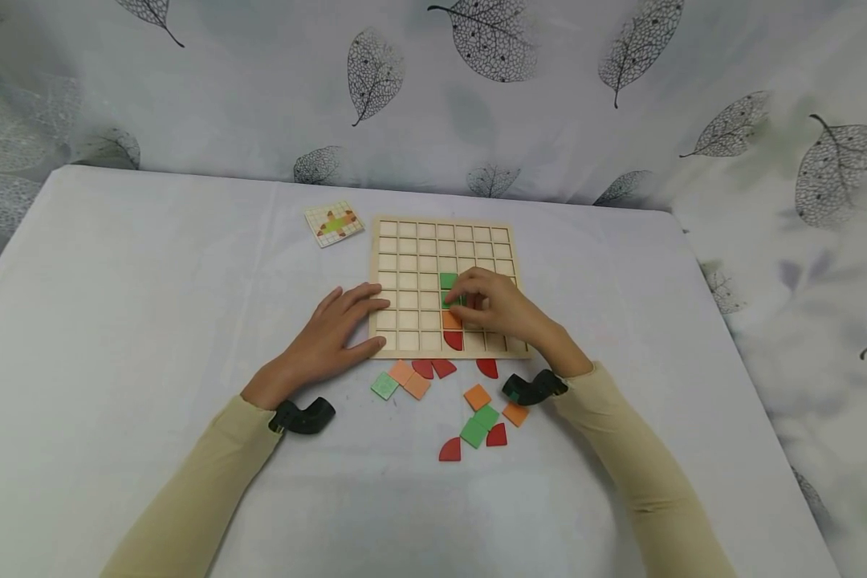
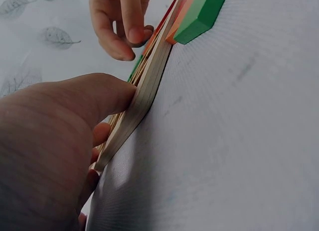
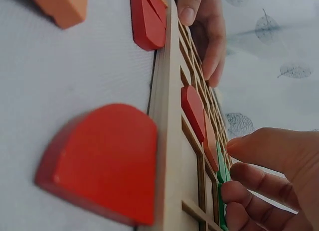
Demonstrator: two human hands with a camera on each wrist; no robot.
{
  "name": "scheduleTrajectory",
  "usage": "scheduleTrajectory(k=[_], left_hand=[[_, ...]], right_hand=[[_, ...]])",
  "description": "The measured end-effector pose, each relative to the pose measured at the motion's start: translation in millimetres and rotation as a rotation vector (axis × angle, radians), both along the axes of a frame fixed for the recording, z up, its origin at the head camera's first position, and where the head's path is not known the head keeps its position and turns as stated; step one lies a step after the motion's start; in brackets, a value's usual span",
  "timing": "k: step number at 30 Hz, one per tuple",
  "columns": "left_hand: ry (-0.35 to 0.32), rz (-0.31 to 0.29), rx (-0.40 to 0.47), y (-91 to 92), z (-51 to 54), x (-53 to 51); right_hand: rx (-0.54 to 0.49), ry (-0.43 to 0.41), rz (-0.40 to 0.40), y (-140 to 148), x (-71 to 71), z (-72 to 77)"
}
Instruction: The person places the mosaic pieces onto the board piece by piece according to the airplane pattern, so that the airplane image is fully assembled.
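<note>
A wooden grid board (image 1: 408, 321) lies on the table. My left hand (image 1: 332, 333) rests at its left edge with spread fingers; the thumb touches the rim in the left wrist view. Over the board's middle, my right hand (image 1: 494, 305) has loosely bent fingertips at the green squares (image 2: 133, 71), beside a green tile (image 1: 448, 280). Nothing shows between its thumb and fingers in the left wrist view. Below them in the same column sit an orange square (image 1: 451, 320) and a red quarter-circle (image 1: 453, 341). The fingers partly hide the green pieces.
A pattern card (image 1: 334, 223) lies beyond the board's left corner. In front of the board are loose red quarter-circles (image 1: 450, 449), orange squares (image 1: 478, 396) and green squares (image 1: 474, 432). A leaf-printed cloth (image 1: 433, 104) hangs behind the white table.
</note>
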State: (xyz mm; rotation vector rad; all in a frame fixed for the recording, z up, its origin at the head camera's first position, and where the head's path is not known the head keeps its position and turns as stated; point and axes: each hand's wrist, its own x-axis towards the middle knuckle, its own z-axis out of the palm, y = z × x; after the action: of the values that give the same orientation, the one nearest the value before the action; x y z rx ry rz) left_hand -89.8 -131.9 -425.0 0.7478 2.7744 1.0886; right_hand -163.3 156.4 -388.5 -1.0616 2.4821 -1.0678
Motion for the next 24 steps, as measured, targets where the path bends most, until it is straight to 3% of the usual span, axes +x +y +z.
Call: scheduleTrajectory(k=[24], left_hand=[[-0.002,-0.002,-0.013,0.1,-0.7,-0.3]], right_hand=[[0.009,0.016,0.068,3.0,25.3,16.2]])
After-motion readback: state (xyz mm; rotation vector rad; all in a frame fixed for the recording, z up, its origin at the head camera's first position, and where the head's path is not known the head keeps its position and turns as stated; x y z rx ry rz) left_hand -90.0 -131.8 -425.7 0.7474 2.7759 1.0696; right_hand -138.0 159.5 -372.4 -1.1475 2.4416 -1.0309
